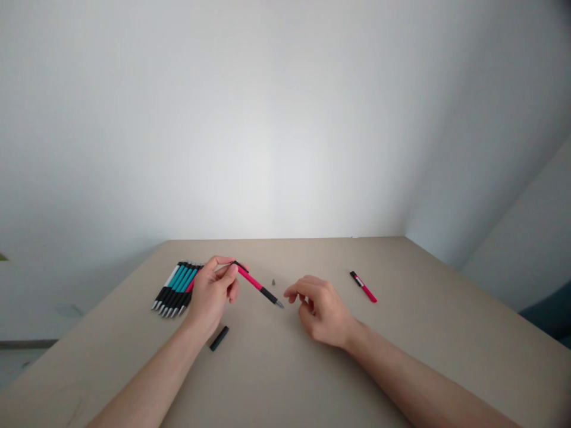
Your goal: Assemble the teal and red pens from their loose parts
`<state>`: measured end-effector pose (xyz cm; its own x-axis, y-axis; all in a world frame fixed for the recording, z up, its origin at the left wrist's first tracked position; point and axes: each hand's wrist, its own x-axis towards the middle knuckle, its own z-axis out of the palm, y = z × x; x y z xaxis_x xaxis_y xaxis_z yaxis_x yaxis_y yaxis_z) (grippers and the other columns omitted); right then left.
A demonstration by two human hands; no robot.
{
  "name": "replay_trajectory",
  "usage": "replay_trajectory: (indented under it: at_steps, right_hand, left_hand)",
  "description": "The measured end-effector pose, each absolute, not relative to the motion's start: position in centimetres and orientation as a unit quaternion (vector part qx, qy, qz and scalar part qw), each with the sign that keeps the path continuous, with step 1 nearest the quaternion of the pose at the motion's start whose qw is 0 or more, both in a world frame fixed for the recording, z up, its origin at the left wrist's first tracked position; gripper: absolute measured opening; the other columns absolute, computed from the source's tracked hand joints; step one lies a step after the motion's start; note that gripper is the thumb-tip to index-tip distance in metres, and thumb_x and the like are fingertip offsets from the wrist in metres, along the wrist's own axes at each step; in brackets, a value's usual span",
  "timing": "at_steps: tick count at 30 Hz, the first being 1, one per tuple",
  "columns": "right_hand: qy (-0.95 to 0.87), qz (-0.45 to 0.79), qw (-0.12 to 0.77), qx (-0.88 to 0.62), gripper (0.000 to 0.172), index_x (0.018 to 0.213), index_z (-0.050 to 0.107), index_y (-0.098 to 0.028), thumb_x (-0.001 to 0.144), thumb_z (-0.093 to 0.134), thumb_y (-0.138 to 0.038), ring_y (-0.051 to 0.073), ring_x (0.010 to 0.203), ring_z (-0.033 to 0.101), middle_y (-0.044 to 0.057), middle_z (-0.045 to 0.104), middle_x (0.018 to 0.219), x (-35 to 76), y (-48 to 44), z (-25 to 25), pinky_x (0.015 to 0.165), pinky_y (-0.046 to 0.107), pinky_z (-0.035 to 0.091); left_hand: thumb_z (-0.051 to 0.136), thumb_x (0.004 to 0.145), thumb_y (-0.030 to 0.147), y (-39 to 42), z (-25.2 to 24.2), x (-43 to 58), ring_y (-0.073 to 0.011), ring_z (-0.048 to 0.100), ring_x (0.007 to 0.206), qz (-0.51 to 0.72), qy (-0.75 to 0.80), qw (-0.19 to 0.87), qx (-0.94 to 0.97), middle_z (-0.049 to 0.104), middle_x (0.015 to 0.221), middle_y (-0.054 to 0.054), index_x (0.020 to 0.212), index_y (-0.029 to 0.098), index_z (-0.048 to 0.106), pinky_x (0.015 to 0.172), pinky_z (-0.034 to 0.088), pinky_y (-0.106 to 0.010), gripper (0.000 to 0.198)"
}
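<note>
My left hand (216, 291) pinches a pink pen (250, 279) near its black clip end. The pen slants down to the right, with a black grip and a silver tip. Just beyond that tip is my right hand (319, 306), its fingers loosely bent and apart, with nothing visible in them. A small grey cone-shaped piece (273, 282) lies on the table between the hands. Below my left hand rests a short black tube (219, 338). Partly hidden behind that hand, several pens (173, 288) with white, teal and pink barrels lie side by side.
A pink pen barrel with a black end (363, 286) lies to the right of my right hand. The beige table (276, 380) meets a pale wall (285, 119) at its far edge. Something dark blue (548, 309) shows beyond the table's right edge.
</note>
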<state>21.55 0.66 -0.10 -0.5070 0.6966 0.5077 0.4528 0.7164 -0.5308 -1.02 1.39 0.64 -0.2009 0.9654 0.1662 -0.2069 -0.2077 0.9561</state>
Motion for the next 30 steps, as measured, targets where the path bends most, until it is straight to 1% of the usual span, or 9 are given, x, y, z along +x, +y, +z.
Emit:
replay_trajectory:
  at_steps: [4,10,18,22,24,26,28,30]
  right_hand:
    - [-0.834,0.161,0.39,-0.355,0.043,0.084,0.067,-0.015,0.058,0.039,0.004,0.015,0.068,0.058,0.003,0.067,0.074,21.6,1.0,-0.4,0.063,0.025,0.044]
    - [-0.831,0.159,0.391,-0.363,0.039,0.082,0.068,-0.015,0.062,0.04,0.002,0.014,0.066,0.058,0.002,0.067,0.072,21.6,1.0,-0.3,0.063,0.024,0.044]
    - [-0.828,0.164,0.383,-0.375,0.034,0.082,0.068,-0.015,0.066,0.041,0.0,0.013,0.061,0.057,0.002,0.068,0.072,21.5,0.8,-0.1,0.06,0.023,0.044]
    - [-0.828,0.168,0.377,-0.379,0.032,0.082,0.068,-0.016,0.068,0.042,-0.002,0.013,0.06,0.057,0.002,0.068,0.072,21.6,0.9,-0.2,0.06,0.023,0.044]
    - [-0.828,0.169,0.374,-0.382,0.031,0.082,0.068,-0.016,0.069,0.043,-0.002,0.012,0.06,0.058,0.002,0.068,0.072,21.6,1.0,-0.2,0.06,0.023,0.044]
    - [-0.827,0.169,0.372,-0.385,0.031,0.082,0.068,-0.016,0.07,0.043,-0.002,0.012,0.061,0.058,0.002,0.069,0.073,21.7,1.0,-0.3,0.061,0.022,0.044]
    - [-0.827,0.17,0.373,-0.386,0.031,0.082,0.068,-0.016,0.07,0.043,-0.002,0.012,0.061,0.058,0.002,0.069,0.073,21.7,1.0,-0.4,0.061,0.022,0.044]
    - [-0.827,0.17,0.373,-0.385,0.031,0.082,0.068,-0.016,0.07,0.043,-0.002,0.012,0.061,0.058,0.002,0.069,0.073,21.7,1.0,-0.5,0.061,0.022,0.044]
  left_hand:
    - [0.068,0.073,0.029,1.4,0.2,-1.0,-0.0023,0.038,0.034,0.623,0.431,0.453,0.47,0.068,0.075,0.0,0.087,0.019,0.05,0.035,0.028,-0.017,0.025]
    - [0.066,0.074,0.027,1.7,-0.1,-1.1,-0.0015,0.036,0.034,0.607,0.444,0.446,0.485,0.068,0.076,-0.002,0.084,0.016,0.053,0.035,0.026,-0.017,0.019]
    - [0.067,0.073,0.028,1.4,0.1,-0.8,-0.0024,0.036,0.035,0.603,0.442,0.466,0.473,0.067,0.075,-0.001,0.095,0.019,0.05,0.036,0.026,-0.017,0.029]
    - [0.064,0.072,0.03,1.7,0.3,-1.2,-0.004,0.036,0.034,0.618,0.466,0.441,0.454,0.065,0.071,0.0,0.097,0.019,0.051,0.036,0.027,-0.019,0.03]
    - [0.059,0.072,0.03,2.1,0.5,-2.2,-0.0056,0.037,0.034,0.634,0.504,0.386,0.442,0.064,0.07,0.001,0.097,0.019,0.053,0.035,0.028,-0.02,0.028]
    - [0.052,0.075,0.029,2.6,0.7,-3.7,-0.0083,0.04,0.038,0.621,0.585,0.281,0.439,0.063,0.069,0.001,0.096,0.019,0.056,0.037,0.028,-0.02,0.024]
    - [0.044,0.078,0.026,3.0,1.0,-5.3,-0.0142,0.053,0.048,0.548,0.684,0.164,0.453,0.064,0.07,-0.002,0.098,0.021,0.057,0.044,0.037,-0.023,0.024]
    - [0.038,0.083,0.03,3.1,1.4,-6.6,-0.0212,0.061,0.063,0.425,0.772,0.047,0.471,0.066,0.077,-0.005,0.104,0.023,0.058,0.053,0.042,-0.028,0.029]
